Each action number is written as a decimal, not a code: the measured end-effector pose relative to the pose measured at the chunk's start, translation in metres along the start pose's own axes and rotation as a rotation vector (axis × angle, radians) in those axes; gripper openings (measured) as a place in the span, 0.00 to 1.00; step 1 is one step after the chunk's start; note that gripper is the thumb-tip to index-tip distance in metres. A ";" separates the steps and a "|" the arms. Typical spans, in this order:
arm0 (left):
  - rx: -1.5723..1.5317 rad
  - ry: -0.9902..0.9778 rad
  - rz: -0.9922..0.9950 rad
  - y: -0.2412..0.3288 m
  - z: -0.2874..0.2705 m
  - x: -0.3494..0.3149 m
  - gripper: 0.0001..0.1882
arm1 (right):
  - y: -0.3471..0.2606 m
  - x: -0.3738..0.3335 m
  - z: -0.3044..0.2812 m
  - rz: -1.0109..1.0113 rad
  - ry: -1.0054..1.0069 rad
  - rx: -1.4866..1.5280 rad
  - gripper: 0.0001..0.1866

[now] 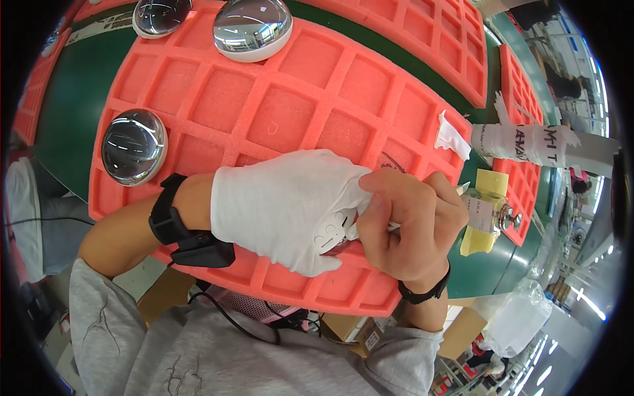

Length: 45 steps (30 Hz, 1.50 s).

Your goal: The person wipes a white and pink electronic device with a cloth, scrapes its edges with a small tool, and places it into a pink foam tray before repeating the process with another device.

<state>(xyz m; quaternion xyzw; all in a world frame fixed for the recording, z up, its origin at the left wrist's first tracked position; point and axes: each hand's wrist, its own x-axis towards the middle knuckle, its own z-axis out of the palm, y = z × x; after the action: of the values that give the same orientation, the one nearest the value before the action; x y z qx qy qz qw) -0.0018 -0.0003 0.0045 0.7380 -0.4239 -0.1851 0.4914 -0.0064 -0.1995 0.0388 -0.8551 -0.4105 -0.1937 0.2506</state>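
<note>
My left hand [284, 198], in a white glove, is closed around a white device [332, 232] with round marks and slots on its face. Most of that device is hidden by the glove. My bare right hand [419, 221] is curled with its fingers pinched at the device's right edge. Something small and white shows by those fingertips, but its kind cannot be made out. Both hands are over a red foam tray [284, 115] with square pockets. Mirrored domes on white bases rest on it: one dome [134, 147] at the left, another dome [252, 30] at the far side.
A third dome [162, 14] stands at the far left. Right of the tray are a glass bottle [485, 214] with a metal top on yellow paper, and a post [528, 142] wrapped in white tape. A torn white scrap [452, 137] lies on the tray's right edge. More red trays [422, 33] lie beyond.
</note>
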 end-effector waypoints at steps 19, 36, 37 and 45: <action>-0.026 0.094 -0.047 -0.001 0.005 0.000 0.18 | -0.012 0.005 -0.001 -0.082 -0.106 -0.137 0.19; -0.029 0.130 -0.062 0.003 0.008 0.000 0.19 | -0.007 -0.001 0.002 -0.201 -0.106 -0.099 0.19; -0.031 0.130 -0.064 0.005 0.008 0.000 0.19 | -0.008 0.000 0.002 -0.208 -0.098 -0.098 0.19; -0.027 0.188 -0.011 -0.001 0.012 0.002 0.18 | -0.003 0.004 0.000 -0.220 -0.138 -0.084 0.20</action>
<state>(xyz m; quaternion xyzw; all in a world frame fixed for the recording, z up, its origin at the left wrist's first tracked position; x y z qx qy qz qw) -0.0085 -0.0091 -0.0015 0.7476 -0.3695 -0.1235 0.5379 -0.0070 -0.1955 0.0419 -0.8259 -0.5096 -0.1778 0.1627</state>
